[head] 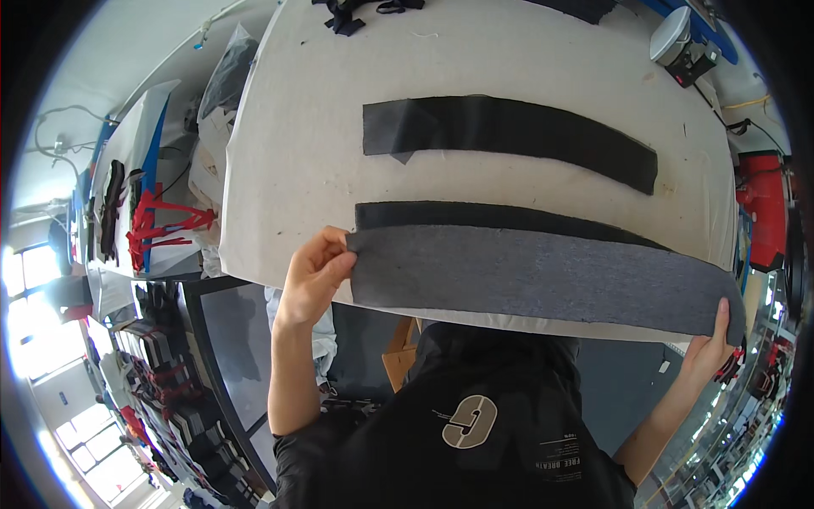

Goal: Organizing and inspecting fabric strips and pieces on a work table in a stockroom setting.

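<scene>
A long grey fabric strip (pixel 534 273) stretches between my two hands along the table's near edge. My left hand (pixel 321 273) pinches its upper left corner between thumb and fingers. At the far right end, my right hand (pixel 709 350) grips the strip with the thumb on top and the fingers hidden beneath. Behind the grey strip, partly covered by it, is a black strip (pixel 458 214) on the table. Farther back lies another black strip (pixel 521 127), with a thin dark scrap of material (pixel 407 137) over its left part.
The table has a pale cloth cover (pixel 299 153). Dark fabric scraps (pixel 346 16) lie at its far edge, and a device with a round pale top (pixel 673 35) stands at the far right. Red straps (pixel 165 223) hang from a side table; a dark-framed rack (pixel 216 343) stands lower left.
</scene>
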`<state>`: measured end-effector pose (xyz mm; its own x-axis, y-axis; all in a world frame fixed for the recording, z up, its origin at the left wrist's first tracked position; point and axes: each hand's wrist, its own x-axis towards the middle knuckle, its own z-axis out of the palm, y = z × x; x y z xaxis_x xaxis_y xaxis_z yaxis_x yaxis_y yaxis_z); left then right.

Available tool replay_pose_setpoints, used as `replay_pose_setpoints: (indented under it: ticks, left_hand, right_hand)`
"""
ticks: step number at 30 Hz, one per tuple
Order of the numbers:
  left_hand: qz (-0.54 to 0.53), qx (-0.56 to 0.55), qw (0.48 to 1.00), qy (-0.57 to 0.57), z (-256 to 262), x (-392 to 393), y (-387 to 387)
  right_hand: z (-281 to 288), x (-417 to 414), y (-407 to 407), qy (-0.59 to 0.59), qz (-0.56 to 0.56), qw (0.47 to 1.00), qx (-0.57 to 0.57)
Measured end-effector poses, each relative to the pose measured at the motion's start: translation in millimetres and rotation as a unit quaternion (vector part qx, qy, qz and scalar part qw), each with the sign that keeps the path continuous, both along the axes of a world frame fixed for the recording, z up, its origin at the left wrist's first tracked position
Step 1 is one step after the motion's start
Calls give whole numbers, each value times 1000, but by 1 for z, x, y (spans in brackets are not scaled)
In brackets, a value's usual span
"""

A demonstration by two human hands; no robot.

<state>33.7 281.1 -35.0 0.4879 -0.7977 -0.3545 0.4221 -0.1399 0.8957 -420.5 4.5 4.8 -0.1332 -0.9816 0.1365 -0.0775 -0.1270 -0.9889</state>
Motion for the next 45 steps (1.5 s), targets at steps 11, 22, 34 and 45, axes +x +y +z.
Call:
replay_pose_setpoints:
  ticks: [11, 22, 34, 45]
  left_hand:
    - [40, 103, 978, -177, -12, 5, -16]
    - [45, 109, 975, -186, -21, 3, -19]
    - [43, 143, 948, -282, -33, 1, -16]
    - [23, 197, 917, -346, -33, -1, -21]
  right_hand:
    - [-22, 28, -2, 31, 45, 998, -20]
    - [-33, 38, -2, 34, 33, 998, -33]
    - [-44, 49, 4, 149, 1, 989, -18]
    - [-54, 39, 8, 295, 1, 955, -32]
